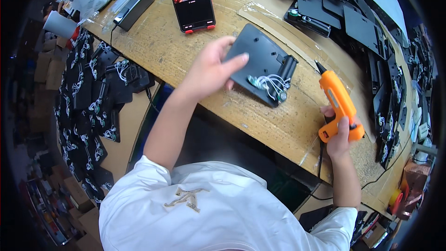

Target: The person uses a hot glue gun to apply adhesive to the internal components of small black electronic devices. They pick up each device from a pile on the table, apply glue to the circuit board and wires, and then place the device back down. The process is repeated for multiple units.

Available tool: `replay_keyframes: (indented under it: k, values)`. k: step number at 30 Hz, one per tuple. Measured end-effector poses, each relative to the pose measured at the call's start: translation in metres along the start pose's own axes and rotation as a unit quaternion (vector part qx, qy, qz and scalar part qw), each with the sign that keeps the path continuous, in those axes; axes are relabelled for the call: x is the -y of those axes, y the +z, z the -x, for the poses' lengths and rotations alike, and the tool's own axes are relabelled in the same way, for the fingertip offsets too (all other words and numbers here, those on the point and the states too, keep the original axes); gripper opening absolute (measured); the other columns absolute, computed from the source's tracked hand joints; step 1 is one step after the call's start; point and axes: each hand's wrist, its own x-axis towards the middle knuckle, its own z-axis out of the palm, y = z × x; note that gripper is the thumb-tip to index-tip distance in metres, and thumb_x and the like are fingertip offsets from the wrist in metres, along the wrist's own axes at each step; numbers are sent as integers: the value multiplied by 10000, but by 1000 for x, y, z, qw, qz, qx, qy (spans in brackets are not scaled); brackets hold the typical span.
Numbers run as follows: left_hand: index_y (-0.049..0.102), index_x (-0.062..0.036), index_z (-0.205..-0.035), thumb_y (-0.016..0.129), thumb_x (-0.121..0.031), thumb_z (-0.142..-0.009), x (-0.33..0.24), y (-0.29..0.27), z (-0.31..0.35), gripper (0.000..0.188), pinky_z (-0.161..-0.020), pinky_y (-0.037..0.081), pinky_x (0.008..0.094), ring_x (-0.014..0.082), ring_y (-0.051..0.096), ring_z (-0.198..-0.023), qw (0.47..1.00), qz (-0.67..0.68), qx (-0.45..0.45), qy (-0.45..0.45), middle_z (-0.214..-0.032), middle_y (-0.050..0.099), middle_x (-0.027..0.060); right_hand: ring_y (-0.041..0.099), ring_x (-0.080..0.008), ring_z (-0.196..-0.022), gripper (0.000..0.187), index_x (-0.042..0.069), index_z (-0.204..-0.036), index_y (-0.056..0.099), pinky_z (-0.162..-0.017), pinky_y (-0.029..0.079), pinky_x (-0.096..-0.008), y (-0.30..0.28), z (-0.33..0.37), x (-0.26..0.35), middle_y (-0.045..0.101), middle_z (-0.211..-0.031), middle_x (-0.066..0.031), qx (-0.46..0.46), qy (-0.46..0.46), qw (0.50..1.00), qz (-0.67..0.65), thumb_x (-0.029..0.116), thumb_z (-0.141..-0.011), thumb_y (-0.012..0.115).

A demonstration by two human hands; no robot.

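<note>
Black panel (258, 61) partly hides the left hand (210, 70) holding it.

Matt plastic panel (261, 61)
The plastic glue gun (340, 100) at right is looking smooth, the wooden tabletop (158, 49) scuffed.

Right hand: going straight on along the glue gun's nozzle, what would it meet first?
Probably the pile of black panels, with the orange glue gun leading over the cardboard strip; its height is unclear, so the strip could come first.
</note>
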Motion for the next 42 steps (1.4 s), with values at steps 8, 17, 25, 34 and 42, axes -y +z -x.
replay_keyframes:
  k: [8, 17, 25, 34, 42]
  values:
    - [583, 2, -1173, 517, -211, -982, 20, -10, -12, 294, -883, 488, 346, 185, 635, -962, 954, 294, 27, 49, -1056, 666, 116, 628, -199, -889, 436, -31, -1073, 630, -818, 474, -332, 0, -7, -4, 673, -908, -114, -10, 92, 994, -53, 366, -987, 473]
    - [200, -25, -1495, 506, 83, -911, 28, 24, 0, 668, -883, 529, 331, 192, 637, -997, 973, 180, 72, 122, -1138, 629, 182, 598, -198, -1009, 576, -21, -1214, 551, -824, 485, -326, 3, -1, 6, 642, -1086, -156, 102, 148, 968, -176, 488, -948, 500]
    - [180, 3, -1489, 455, 98, -925, 35, 28, 4, 635, -878, 538, 329, 195, 654, -986, 983, 73, 57, 159, -1117, 638, 180, 630, -180, -658, 505, -32, -937, 665, -622, 497, -287, 9, -9, 15, 671, -780, -105, 161, 45, 986, 17, 460, -898, 562]
    - [210, 44, -1465, 455, 93, -919, 39, 28, 4, 601, -802, 502, 229, 141, 650, -904, 982, 30, 33, 183, -1025, 660, 159, 583, -176, -568, 454, -4, -856, 669, -561, 459, -283, 6, -13, 7, 632, -687, -83, 179, 27, 980, 87, 436, -892, 566]
    - [184, 63, -1459, 459, 81, -923, 35, 29, 3, 602, -758, 553, 267, 167, 668, -895, 987, 89, 6, 135, -1028, 658, 180, 565, -149, -543, 433, 4, -830, 673, -547, 453, -275, 10, -15, 12, 630, -658, -45, 147, 73, 984, 65, 422, -902, 584]
